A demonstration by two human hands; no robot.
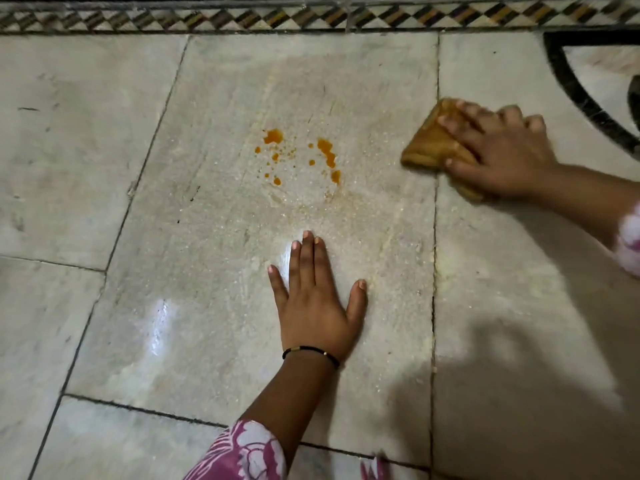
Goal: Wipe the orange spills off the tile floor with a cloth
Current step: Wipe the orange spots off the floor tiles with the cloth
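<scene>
A person's right hand (498, 154) presses flat, fingers spread, on a folded orange-stained cloth (433, 143) lying on the tile floor (207, 306), just right of the orange spills (301, 154) dotting the middle tile. The left hand (315, 303) rests palm-down, fingers straight and thumb apart, below the spills, a black bracelet (311, 351) at its wrist.

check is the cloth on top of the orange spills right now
No, the cloth under the right hand lies to the right of the orange spills, apart from them.
</scene>
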